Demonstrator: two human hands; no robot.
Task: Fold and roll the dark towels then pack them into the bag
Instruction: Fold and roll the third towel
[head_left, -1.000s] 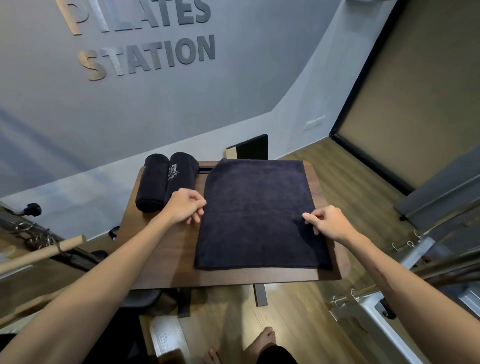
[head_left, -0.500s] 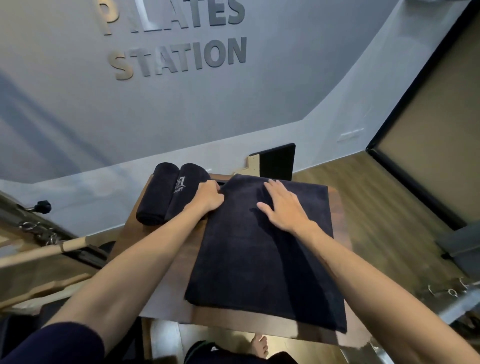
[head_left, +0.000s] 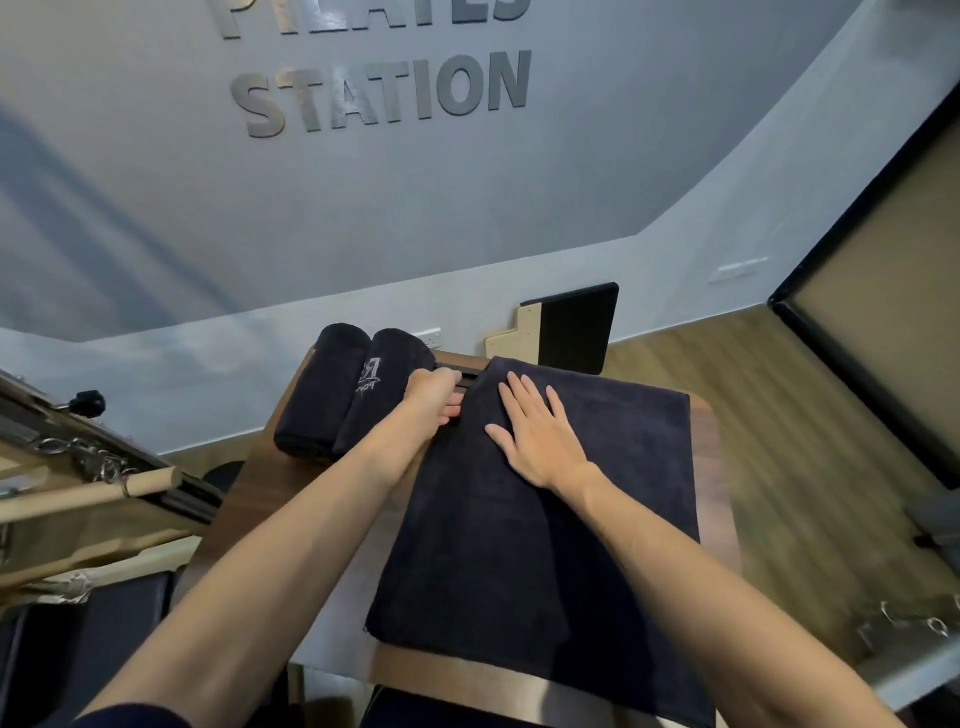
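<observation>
A dark folded towel (head_left: 597, 519) lies flat on the wooden table (head_left: 244, 499). My right hand (head_left: 540, 431) rests flat on its far left part, fingers spread. At the towel's far left edge, my left hand (head_left: 431, 395) has its fingers curled on that edge. Two rolled dark towels lie side by side at the table's far left: a plain roll (head_left: 322, 389) and a roll with a pale logo (head_left: 376, 389). No bag is in view.
A black panel (head_left: 576, 327) leans on the wall behind the table. Pilates apparatus with a wooden bar (head_left: 104, 493) and metal rings stands at the left. More metal hardware (head_left: 914, 629) sits low at the right. Wood floor surrounds the table.
Both hands left the towel's side edges and moved to its far left part. My right hand now lies flat there; my left hand holds the far edge. The view has come closer.
</observation>
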